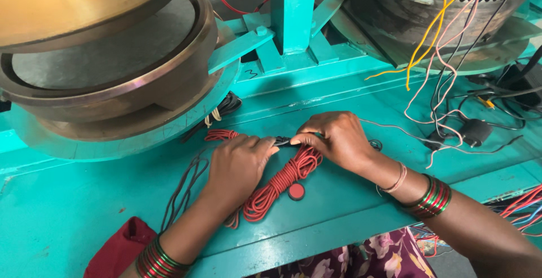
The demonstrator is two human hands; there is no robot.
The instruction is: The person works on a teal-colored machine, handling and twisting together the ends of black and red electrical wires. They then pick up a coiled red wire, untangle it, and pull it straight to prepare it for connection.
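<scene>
Teal metal workbench [339, 210] under red wire bundle [282, 179], both hands.

Both hands at a red wire bundle on the teal table.

The left hand [240, 162] and right hand [334, 139] pinch a small black part [282, 141] between their fingertips, over a coiled red wire bundle [282, 181] lying on the table [68, 199]. A round red disc [296, 191] sits just beside the coil. Loose dark wires [183, 190] lie left; a large metal ring assembly [107, 69] stands behind.
</scene>
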